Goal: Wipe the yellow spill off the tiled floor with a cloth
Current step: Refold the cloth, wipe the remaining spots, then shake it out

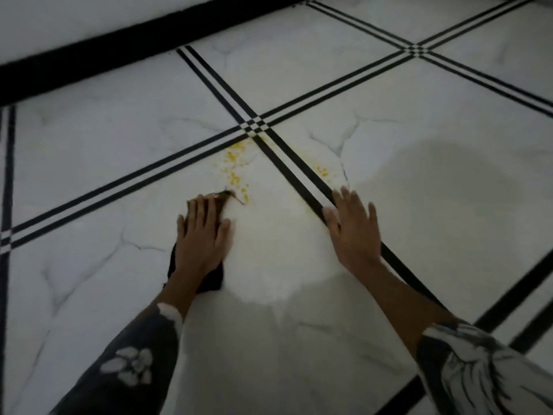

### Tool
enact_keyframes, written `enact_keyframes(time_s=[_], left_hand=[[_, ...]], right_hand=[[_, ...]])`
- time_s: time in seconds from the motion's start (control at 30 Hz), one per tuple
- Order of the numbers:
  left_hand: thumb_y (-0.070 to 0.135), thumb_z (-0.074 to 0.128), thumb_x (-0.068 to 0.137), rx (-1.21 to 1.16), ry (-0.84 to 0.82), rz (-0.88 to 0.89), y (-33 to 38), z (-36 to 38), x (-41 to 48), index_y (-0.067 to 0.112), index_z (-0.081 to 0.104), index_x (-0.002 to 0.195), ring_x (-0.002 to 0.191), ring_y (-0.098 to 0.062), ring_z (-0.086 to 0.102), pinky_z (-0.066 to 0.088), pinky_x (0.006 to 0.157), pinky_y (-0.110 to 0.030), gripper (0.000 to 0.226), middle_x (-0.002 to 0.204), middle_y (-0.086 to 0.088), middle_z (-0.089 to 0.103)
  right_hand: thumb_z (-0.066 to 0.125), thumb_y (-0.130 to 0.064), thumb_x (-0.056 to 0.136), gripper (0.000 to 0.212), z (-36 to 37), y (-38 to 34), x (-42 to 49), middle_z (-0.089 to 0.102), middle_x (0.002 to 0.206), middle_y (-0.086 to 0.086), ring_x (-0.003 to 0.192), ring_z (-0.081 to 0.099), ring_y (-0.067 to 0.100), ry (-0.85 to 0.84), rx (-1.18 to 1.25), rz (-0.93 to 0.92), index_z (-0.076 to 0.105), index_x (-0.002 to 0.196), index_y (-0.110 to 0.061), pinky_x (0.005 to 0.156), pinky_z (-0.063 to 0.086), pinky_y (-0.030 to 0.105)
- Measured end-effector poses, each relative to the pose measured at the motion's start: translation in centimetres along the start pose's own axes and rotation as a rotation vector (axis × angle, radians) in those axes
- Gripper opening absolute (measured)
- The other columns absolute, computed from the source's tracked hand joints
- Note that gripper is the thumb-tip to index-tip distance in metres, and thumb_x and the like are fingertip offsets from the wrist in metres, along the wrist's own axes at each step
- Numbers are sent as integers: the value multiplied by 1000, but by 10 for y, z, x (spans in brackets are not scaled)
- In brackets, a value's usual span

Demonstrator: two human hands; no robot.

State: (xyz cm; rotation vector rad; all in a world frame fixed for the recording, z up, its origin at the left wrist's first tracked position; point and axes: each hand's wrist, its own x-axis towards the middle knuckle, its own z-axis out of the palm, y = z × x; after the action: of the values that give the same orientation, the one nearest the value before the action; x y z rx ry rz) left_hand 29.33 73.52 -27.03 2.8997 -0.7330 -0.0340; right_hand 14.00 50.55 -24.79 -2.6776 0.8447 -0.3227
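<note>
Left hand (203, 235): fingers straight and slightly spread, palm pressing flat on the dark cloth (216, 279), which lies on the floor (89, 181) beneath it. The cloth's far edge sits just short of the nearest yellow flecks.

Right hand (353, 226): spread flat and holding nothing, braced on the floor across the black stripe (294, 172).

Spill (235, 170): scattered yellow flecks ahead of the cloth, reaching up to the stripe crossing. A smaller patch (321, 170) lies beyond the stripe, near the right fingertips.

Assessment: the wiping step is in hand, with most of the spill uncleared. The next move calls for pushing the cloth forward through the flecks under even pressure, then across the stripe to the patch.
</note>
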Motion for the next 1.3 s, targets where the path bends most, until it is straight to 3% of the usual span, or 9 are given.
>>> enact_keyframes(time_s=[0.1, 0.3, 0.43, 0.53, 0.6, 0.77, 1.0, 1.2, 1.3], left_hand=[[54, 2, 84, -50, 46, -164, 43, 2, 58, 16, 20, 148, 141, -35, 16, 11, 114, -51, 77, 153, -16, 22], [52, 12, 94, -75, -35, 453, 64, 16, 31, 29, 10, 149, 145, -20, 4, 7, 117, -39, 60, 157, 3, 7], [52, 6, 88, -12, 62, -2, -21, 4, 101, 22, 14, 149, 144, -29, 13, 14, 114, -44, 69, 157, -6, 16], [51, 15, 96, -43, 46, -200, -8, 5, 170, 19, 11, 150, 144, -29, 7, 4, 117, -42, 63, 157, -10, 11], [49, 16, 97, -32, 4, -91, 31, 14, 190, 20, 8, 150, 145, -28, 5, 2, 118, -42, 61, 158, -10, 9], [51, 10, 95, -9, -123, 551, 46, 10, 139, 29, 4, 148, 144, -16, -3, -4, 115, -33, 58, 157, 3, 3], [40, 10, 100, -4, -33, 33, 13, 4, 260, 20, 4, 149, 145, -24, 2, 3, 116, -42, 54, 158, -7, 4], [46, 0, 92, 48, -126, 587, 57, 15, 214, 26, 1, 148, 145, -17, -1, 2, 118, -39, 59, 157, 1, 3], [45, 3, 93, 43, -85, 510, 9, 2, 227, 24, 7, 148, 145, -19, 4, 8, 118, -41, 59, 157, -1, 9]], right_hand=[[15, -50, 96, 61, 5, 4, 61, 21, 155, 4, 144, 13, 18, 33, -50, 63, 24, 145, -15, 116, 3, 41], [8, -58, 91, 69, 40, -44, 116, 16, 156, 0, 145, 8, 14, -45, -79, -50, 19, 146, -18, 116, -4, 38], [-7, -69, 81, 89, 55, -50, 113, 23, 154, 1, 144, 16, 17, -47, -147, -118, 24, 145, -17, 113, -12, 36], [-1, -66, 81, 83, 61, -48, 122, 17, 156, -2, 144, 10, 15, -93, -140, -113, 19, 147, -20, 112, -15, 37], [1, -66, 81, 81, 65, -47, 124, 16, 156, -3, 144, 11, 15, -114, -126, -100, 18, 147, -21, 113, -13, 38], [-4, -70, 81, 85, 66, -46, 126, 17, 155, 1, 143, 12, 17, -147, -152, -87, 12, 146, -19, 113, -12, 38], [-12, -71, 75, 81, 63, -47, 132, -7, 152, -7, 140, -9, 10, -190, -91, -95, -10, 141, -24, 112, -14, 40], [1, -62, 88, 78, 67, -46, 130, 23, 154, 5, 141, 15, 17, -121, -162, -30, 18, 146, -12, 113, -6, 40], [3, -60, 89, 77, 65, -50, 133, 28, 152, 7, 140, 22, 22, -119, -164, -34, 22, 145, -11, 113, -9, 38]])
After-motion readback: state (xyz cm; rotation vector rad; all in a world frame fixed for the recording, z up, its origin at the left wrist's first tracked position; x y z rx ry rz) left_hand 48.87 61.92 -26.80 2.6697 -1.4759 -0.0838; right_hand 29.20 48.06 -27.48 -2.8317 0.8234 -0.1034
